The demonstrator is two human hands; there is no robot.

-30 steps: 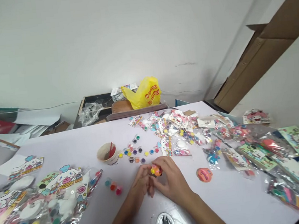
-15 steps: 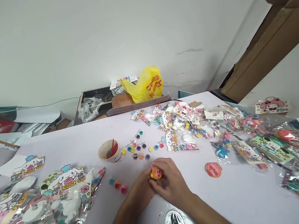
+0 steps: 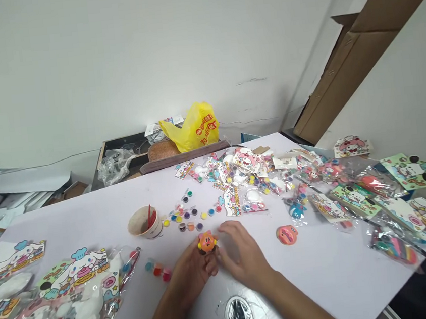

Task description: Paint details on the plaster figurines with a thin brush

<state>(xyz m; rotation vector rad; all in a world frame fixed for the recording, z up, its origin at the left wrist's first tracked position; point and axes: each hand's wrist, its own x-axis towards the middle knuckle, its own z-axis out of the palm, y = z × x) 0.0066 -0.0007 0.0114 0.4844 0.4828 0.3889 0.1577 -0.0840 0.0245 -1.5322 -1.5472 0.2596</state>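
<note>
A small painted figurine (image 3: 207,242), orange with yellow and pink bits, sits upright in the fingers of my left hand (image 3: 191,272). Just to its right is my right hand (image 3: 246,257), fingers curved and spread apart, with its thumb close to the figurine and nothing held. Left of my hands lies a short strip of paint pots (image 3: 158,272). Beyond them several more paint pots (image 3: 187,215) are scattered beside a paper cup (image 3: 138,223) with red-handled brushes (image 3: 150,218) in it. A round black-and-silver piece on clear plastic (image 3: 239,317) lies in front of me.
A pink painted piece (image 3: 287,234) lies right of my hands. Bagged white figures with paints (image 3: 87,304) crowd the left, and more packets (image 3: 253,175) spread along the back and right. A yellow plastic bag (image 3: 194,128) stands behind the table, and cardboard (image 3: 340,65) leans at right.
My right hand has come away from the figurine and its fingers have opened. The figurine now stays in my left hand, turned more upright. The view has shifted slightly right.
</note>
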